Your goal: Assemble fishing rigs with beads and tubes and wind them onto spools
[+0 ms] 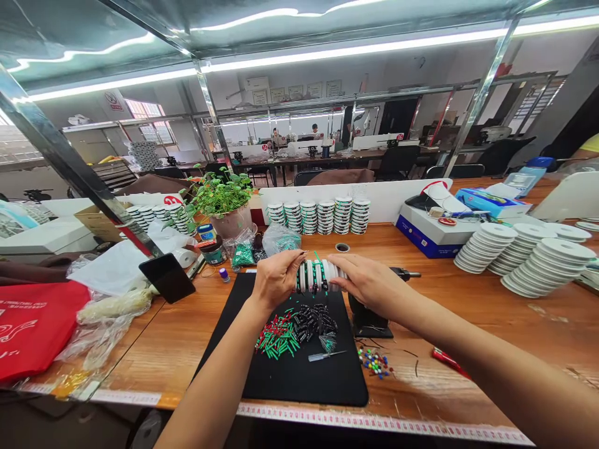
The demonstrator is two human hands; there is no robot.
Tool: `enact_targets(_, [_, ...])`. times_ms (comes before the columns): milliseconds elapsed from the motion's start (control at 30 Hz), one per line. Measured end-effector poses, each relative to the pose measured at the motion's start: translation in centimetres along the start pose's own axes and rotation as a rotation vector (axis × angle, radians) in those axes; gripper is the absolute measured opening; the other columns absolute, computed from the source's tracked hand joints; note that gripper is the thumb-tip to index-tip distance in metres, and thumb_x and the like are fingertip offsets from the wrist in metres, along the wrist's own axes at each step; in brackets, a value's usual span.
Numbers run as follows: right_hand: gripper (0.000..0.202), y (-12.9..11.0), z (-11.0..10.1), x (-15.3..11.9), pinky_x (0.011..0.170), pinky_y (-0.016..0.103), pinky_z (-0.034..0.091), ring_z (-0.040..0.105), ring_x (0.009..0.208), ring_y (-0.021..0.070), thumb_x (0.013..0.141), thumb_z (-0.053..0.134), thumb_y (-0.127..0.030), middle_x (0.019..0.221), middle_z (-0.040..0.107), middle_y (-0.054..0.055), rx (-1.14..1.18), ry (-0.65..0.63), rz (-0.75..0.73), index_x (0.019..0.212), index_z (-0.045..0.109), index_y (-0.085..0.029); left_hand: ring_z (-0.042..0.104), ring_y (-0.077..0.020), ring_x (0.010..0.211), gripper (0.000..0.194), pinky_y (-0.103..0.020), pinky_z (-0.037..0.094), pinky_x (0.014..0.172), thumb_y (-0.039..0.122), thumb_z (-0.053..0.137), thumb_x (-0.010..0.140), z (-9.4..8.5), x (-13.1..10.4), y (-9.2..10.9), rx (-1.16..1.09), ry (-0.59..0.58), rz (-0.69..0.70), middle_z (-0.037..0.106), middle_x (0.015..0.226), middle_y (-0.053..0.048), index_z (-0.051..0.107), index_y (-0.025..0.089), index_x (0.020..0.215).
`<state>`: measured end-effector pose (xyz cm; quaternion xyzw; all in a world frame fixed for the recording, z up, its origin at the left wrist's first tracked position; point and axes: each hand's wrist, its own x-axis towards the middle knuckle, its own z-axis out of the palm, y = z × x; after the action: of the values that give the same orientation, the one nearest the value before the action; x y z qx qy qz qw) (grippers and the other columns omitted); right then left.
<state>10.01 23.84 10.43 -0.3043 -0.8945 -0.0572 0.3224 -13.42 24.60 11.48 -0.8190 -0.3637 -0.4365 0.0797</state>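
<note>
A row of white spools [316, 275] with green and black windings lies sideways above the black mat [322, 380]. My left hand [275, 275] is closed around the left end of the row, thumb and fingers together near its upper edge. My right hand [361, 279] grips the right end, its fingers bent over the rims. Below the spools, on the mat, are a pile of small green and red sticks [279, 337], a pile of small black pieces [314, 322] and a small screwdriver [322, 357]. A dark stand with a shaft [406, 274] is partly hidden behind my right hand.
Stacked wound spools [326, 217] line the back panel, beside a potted plant [224, 199]. White spool stacks [547, 268] and a blue-and-white box [428, 232] stand right. Coloured pins [374, 363] lie by the mat. A phone [167, 277] leans on the left post.
</note>
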Motion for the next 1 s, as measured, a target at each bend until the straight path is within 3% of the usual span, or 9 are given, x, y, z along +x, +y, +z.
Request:
enact_targets(133, [0.026, -1.6, -0.6, 0.9, 0.087, 0.046, 0.054, 0.060, 0.103, 0.0263, 0.100, 0.049, -0.024, 0.114, 0.063, 0.015, 0.052, 0.132, -0.017, 0.119, 0.058, -0.008, 0.065, -0.0109, 0.070, 0.022, -0.023, 0.045, 0.064, 0.028, 0.050, 0.096, -0.3, 1.1, -0.4, 0.024, -0.093, -0.089, 0.070, 0.081, -0.001, 0.068, 0.015, 0.092])
enact_targets(300, [0.024, -2.7, 1.4, 1.8, 0.092, 0.044, 0.053, 0.059, 0.105, 0.0255, 0.101, 0.041, -0.014, 0.111, 0.064, 0.015, 0.044, 0.214, -0.122, 0.111, 0.061, -0.006, 0.061, -0.0107, 0.066, 0.022, -0.024, 0.042, 0.061, 0.032, 0.051, 0.096, -0.6, 1.8, 0.0, -0.022, -0.219, -0.240, 0.067, 0.075, 0.001, 0.067, 0.018, 0.091])
enact_targets(500, [0.023, -2.3, 2.2, 1.7, 0.096, 0.042, 0.052, 0.058, 0.106, 0.0244, 0.100, 0.046, -0.015, 0.113, 0.064, 0.014, 0.043, 0.197, -0.112, 0.115, 0.061, -0.005, 0.064, -0.0138, 0.100, 0.013, -0.028, 0.049, 0.091, 0.024, 0.056, 0.093, -0.5, -0.4, 0.9, -0.168, -0.085, -0.076, 0.070, 0.103, -0.004, 0.065, 0.018, 0.100])
enact_targets(600, [0.020, -3.1, 1.4, 1.8, 0.097, 0.042, 0.049, 0.055, 0.107, 0.0260, 0.098, 0.049, -0.016, 0.109, 0.062, 0.015, 0.016, 0.185, -0.100, 0.109, 0.063, -0.005, 0.066, -0.0123, 0.093, 0.014, -0.025, 0.051, 0.085, 0.023, 0.055, 0.094, -0.1, -0.9, 0.5, -0.218, -0.064, -0.094, 0.071, 0.098, -0.003, 0.066, 0.017, 0.101])
enact_targets(800, [0.021, -5.4, 0.7, 2.0, 0.078, 0.038, 0.043, 0.050, 0.087, 0.0236, 0.098, 0.052, -0.022, 0.090, 0.059, 0.010, -0.208, 0.085, 0.031, 0.084, 0.065, -0.013, 0.067, -0.0126, 0.088, 0.015, -0.025, 0.051, 0.080, 0.023, 0.055, 0.093, 0.5, -1.0, -0.4, -0.288, -0.036, -0.113, 0.071, 0.096, -0.004, 0.068, 0.017, 0.099])
enact_targets(1000, [0.014, -6.3, 0.8, 2.7, 0.068, 0.037, 0.036, 0.046, 0.082, 0.0252, 0.094, 0.053, -0.012, 0.087, 0.056, 0.011, -0.383, -0.011, 0.052, 0.084, 0.063, -0.012, 0.067, -0.0139, 0.089, 0.018, -0.026, 0.051, 0.081, 0.026, 0.055, 0.094, 0.9, -1.2, -0.6, -0.391, -0.008, -0.055, 0.072, 0.095, -0.006, 0.070, 0.016, 0.097])
